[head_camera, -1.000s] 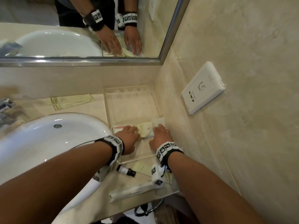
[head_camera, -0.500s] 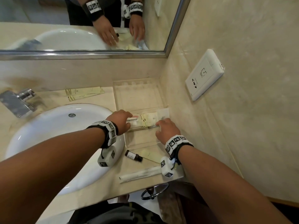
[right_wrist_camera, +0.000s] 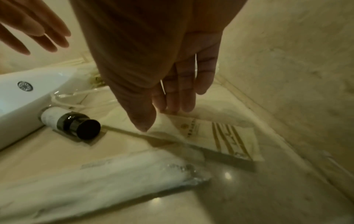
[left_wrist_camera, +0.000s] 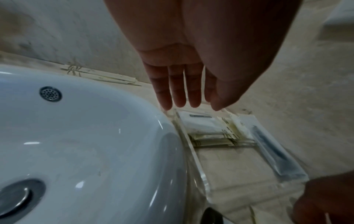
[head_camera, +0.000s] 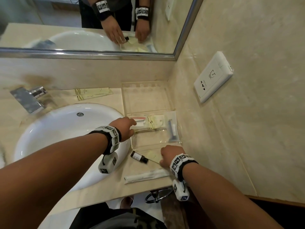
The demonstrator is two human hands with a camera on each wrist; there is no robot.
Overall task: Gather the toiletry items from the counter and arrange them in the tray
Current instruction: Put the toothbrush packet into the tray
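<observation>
Head view: clear acrylic tray [head_camera: 127,103] seen in counter corner, sachets [head_camera: 156,122] and bagged razor [head_camera: 171,128] laid inside. Left wrist view: left hand [left_wrist_camera: 191,60] held flat, fingers straight, over tray's left wall. Right wrist view: right hand [right_wrist_camera: 162,68] spread, fingertips [right_wrist_camera: 141,124] pressed on cream packet [right_wrist_camera: 216,136] on counter; small dark-capped bottle [right_wrist_camera: 70,122] laid beside sink.

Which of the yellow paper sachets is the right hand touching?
The yellow paper sachet on the counter beside the small dark bottle, under the right hand; the others lie in the clear tray or behind the sink.
</observation>
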